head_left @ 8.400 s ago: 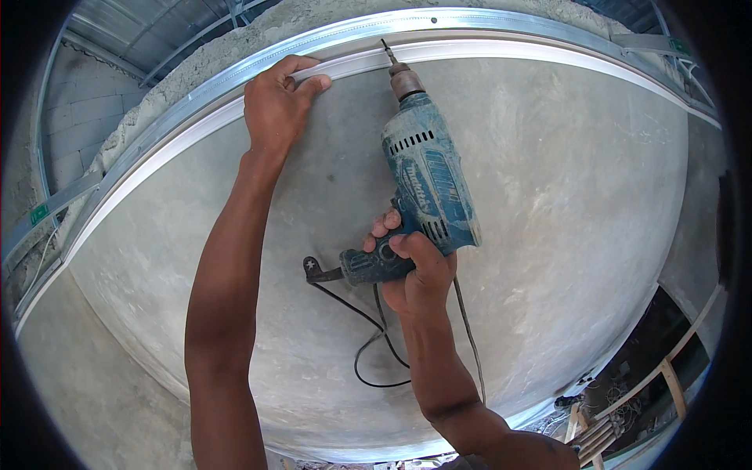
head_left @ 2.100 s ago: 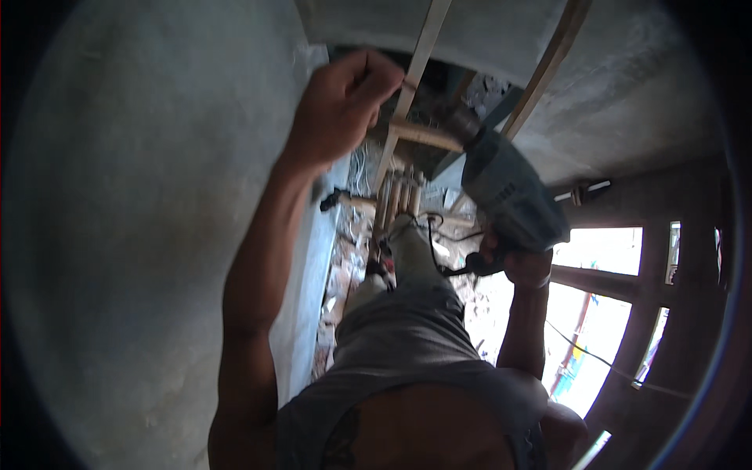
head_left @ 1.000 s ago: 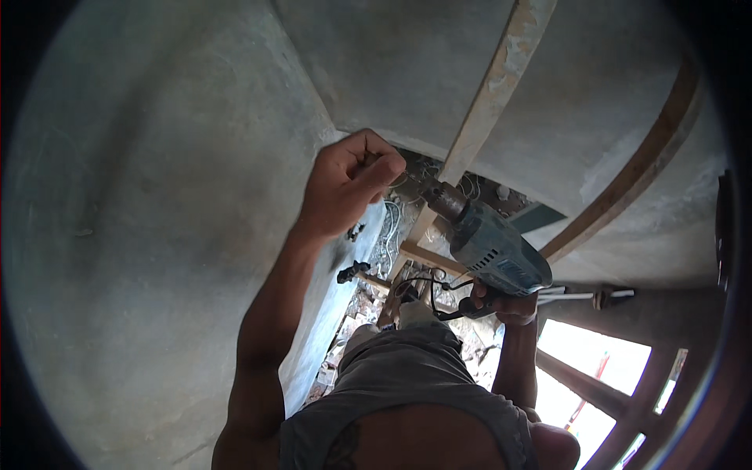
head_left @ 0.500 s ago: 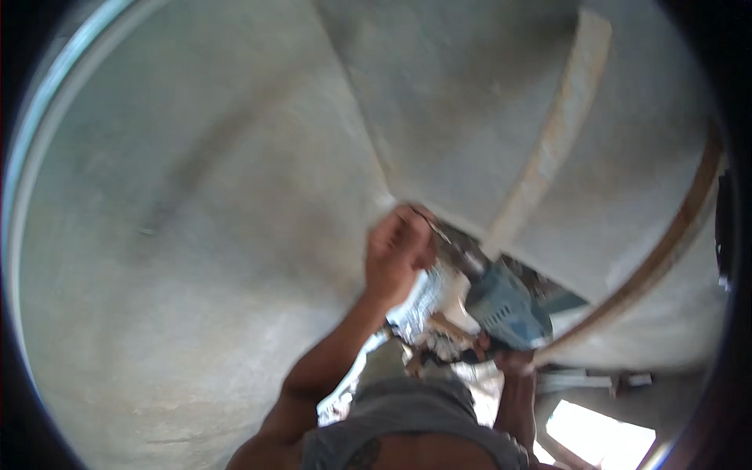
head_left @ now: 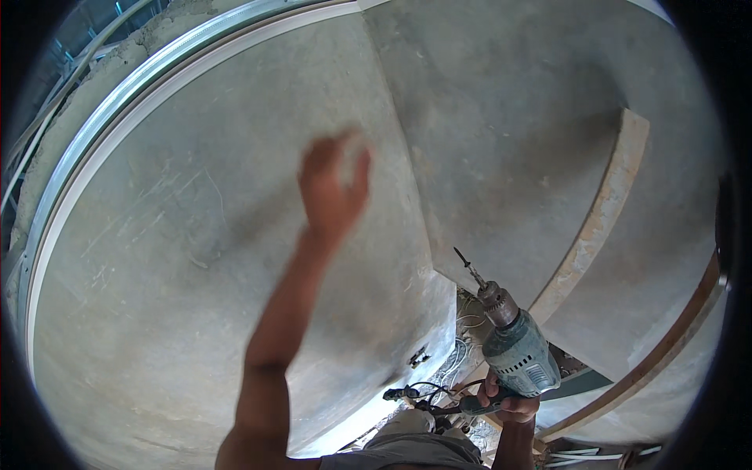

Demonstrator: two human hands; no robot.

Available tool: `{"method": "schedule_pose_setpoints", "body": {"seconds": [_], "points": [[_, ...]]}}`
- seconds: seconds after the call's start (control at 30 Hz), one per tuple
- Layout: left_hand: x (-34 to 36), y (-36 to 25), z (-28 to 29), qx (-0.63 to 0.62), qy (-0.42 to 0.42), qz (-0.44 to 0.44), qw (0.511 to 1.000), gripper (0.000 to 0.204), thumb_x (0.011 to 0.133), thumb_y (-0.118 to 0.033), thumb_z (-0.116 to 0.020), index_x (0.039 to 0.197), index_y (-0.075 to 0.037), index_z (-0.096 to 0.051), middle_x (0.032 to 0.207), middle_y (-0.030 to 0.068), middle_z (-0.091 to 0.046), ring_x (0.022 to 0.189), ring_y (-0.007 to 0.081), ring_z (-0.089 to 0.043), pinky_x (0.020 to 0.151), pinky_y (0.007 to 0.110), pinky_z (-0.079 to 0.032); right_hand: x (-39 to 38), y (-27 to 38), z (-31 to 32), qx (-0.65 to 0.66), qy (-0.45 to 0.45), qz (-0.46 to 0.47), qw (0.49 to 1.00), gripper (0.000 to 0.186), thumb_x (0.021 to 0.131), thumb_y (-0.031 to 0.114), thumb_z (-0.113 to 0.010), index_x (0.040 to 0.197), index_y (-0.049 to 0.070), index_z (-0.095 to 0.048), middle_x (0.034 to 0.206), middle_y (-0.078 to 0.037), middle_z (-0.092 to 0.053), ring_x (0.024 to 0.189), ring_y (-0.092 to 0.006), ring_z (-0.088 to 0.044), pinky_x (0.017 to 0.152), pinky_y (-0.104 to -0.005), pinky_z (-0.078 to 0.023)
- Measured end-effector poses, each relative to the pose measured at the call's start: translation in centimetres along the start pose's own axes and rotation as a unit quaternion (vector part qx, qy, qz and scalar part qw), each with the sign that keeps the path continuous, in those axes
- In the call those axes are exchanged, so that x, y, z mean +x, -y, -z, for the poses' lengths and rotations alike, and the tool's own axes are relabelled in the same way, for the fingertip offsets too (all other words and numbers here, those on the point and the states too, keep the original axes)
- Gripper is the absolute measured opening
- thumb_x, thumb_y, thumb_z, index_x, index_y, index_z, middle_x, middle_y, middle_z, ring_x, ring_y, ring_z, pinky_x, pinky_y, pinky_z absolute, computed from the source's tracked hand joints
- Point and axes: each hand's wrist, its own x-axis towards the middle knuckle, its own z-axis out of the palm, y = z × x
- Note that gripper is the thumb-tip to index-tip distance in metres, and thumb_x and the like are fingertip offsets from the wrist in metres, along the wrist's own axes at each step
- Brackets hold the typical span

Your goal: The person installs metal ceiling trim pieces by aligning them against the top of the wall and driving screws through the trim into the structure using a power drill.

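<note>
My right hand is wrapped round the handle of a grey-green power drill. The drill's chuck holds a slim driver bit, which points up and to the left, over the corner of the panels. Ahead and to the left, my left hand is raised in front of a large grey panel. It is blurred, with the fingers curled and the thumb and forefinger bent towards each other in a pinch. Whatever they may hold is too smeared to make out.
A second grey panel meets the first along a seam. A pale wooden batten and a darker strip run across the right side. Shiny metal edging borders the far left. Dark cables hang near my waist.
My left hand has moved away from the drill's bit, up and to the left. The drill, still in my right hand, now shows lower and further right. The view has shifted.
</note>
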Motion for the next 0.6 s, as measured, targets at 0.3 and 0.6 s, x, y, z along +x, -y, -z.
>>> {"method": "schedule_pose_setpoints", "body": {"seconds": [0.3,0.6], "points": [[18.3,15.0,-1.0,0.471,0.112,-0.043,0.874,0.036,0.093,-0.032,-0.067,0.125,-0.014,-0.065,0.096,0.0122,-0.074,0.088,0.033,-0.072,0.078,0.05,-0.055,4.2,-3.9,1.0,0.063,0.034,-0.031,0.997,0.081,0.068,-0.01,-0.076,0.141,-0.002,-0.041,0.115,-0.025,-0.059,0.092,-0.0325,-0.064,0.066,-0.0469,-0.054],[19.9,16.1,-4.5,0.494,0.1,-0.062,0.861,0.036,0.092,-0.03,-0.065,0.114,-0.002,-0.065,0.092,0.0125,-0.072,0.084,0.0266,-0.069,0.073,0.042,-0.054,9.3,-5.9,-0.2,0.056,0.002,-0.061,0.997,0.078,0.068,-0.005,-0.076,0.137,-0.005,-0.039,0.101,-0.021,-0.06,0.084,-0.0265,-0.063,0.063,-0.0438,-0.051]]}}
